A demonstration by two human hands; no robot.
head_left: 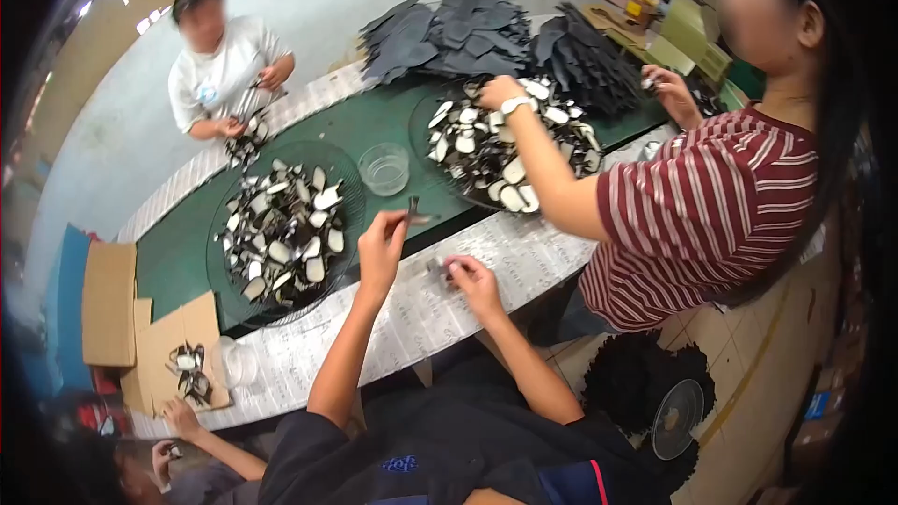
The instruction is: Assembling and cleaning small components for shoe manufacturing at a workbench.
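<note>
My left hand (380,251) is raised over the front edge of the green table, fingers pinched on a small dark piece (413,209) with a paler flat part sticking out to the right. Lower and to the right, my right hand (479,290) pinches another small dark piece (438,268) above the paper-covered table edge. Both pieces are too small and blurred to name. Left of my hands is a round see-through tray (350,189) heaped with dark pieces that have white oval faces. A clear tub (384,169) stands just beyond my left hand.
A co-worker in stripes (697,215) reaches into a second heap of white-faced pieces (514,145). Another person (224,61) works across the table; a third is at lower left, by cardboard (154,346). Dark grey sheets (477,33) are stacked behind. Black scraps (636,379) lie on the floor.
</note>
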